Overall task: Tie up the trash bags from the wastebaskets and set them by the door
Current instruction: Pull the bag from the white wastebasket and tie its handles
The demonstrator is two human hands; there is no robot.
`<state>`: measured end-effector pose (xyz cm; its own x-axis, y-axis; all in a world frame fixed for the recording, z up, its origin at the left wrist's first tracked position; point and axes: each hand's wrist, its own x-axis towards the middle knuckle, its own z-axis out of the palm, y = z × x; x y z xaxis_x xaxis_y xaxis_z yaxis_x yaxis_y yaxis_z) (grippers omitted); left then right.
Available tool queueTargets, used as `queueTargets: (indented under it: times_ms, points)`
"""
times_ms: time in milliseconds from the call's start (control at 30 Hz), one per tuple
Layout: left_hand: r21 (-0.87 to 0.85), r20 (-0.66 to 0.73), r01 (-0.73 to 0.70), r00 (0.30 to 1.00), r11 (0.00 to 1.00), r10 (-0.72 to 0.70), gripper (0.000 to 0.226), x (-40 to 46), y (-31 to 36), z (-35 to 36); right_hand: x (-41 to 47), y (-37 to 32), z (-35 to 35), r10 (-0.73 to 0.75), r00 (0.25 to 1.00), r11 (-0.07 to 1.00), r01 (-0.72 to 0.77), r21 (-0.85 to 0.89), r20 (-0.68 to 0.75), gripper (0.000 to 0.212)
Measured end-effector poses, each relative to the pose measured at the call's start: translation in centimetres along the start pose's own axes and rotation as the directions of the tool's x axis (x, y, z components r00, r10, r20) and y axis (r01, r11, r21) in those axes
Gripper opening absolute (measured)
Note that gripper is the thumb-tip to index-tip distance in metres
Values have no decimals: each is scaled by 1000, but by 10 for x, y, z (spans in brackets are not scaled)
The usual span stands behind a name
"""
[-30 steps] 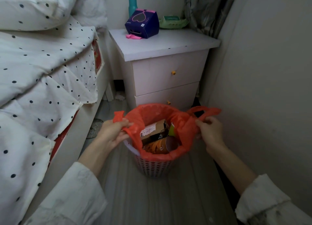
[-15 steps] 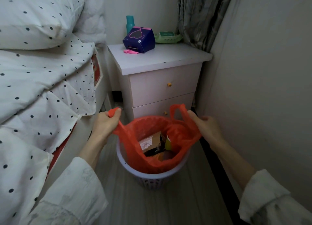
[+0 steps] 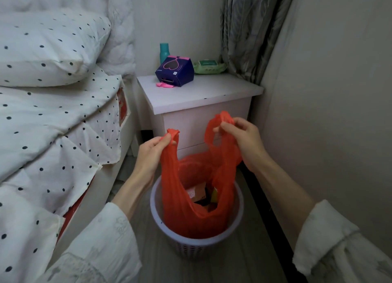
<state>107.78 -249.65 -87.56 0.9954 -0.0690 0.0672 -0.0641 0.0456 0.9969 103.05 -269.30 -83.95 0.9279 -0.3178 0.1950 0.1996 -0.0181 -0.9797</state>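
Narrow bedside gap, bed [image 3: 53,134] beside nightstand [image 3: 199,96]. Left hand [image 3: 153,150] and right hand [image 3: 241,138] pinch red trash bag [image 3: 191,217] handles apart, readying knot above wastebasket [image 3: 196,243].

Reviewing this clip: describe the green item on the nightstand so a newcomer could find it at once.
Start at the white nightstand between the bed and the wall. At its back right corner, against the curtain, lies a flat pale green packet. Unlike the dark blue box and upright teal bottle beside it, it is low and soft-edged.
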Motion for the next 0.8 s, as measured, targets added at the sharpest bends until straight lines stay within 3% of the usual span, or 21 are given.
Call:
queueTargets:
  times_ms: [167,367,467,567,700,800]
  points:
    - [86,68,-195,980,977,189,17,3,19,8,-1,-16,3,-264,965,935,257,-242,6,14]
    - [35,131,-344,932,938,337,21,5,24,-3,3,-33,5,-438,896,843,436,-315,69,13]
    - [92,193,-335,930,938,313,21,5,10,-8,0,-19,5,-345,935,884,353,-308,82,25]
    - [144,202,-278,948,950,247,33,-5,-17,-14,-12,15,-3,-221,973,921,231,-312,68,75]
    - [241,81,-161,986,957,146,81,-11,-44,-26,-22,62,-12,-40,991,900,91,-427,126,128]
    - [333,93,-84,994,939,56,113,-11,-62,-29,-18,96,-7,43,988,831,47,-555,149,137]
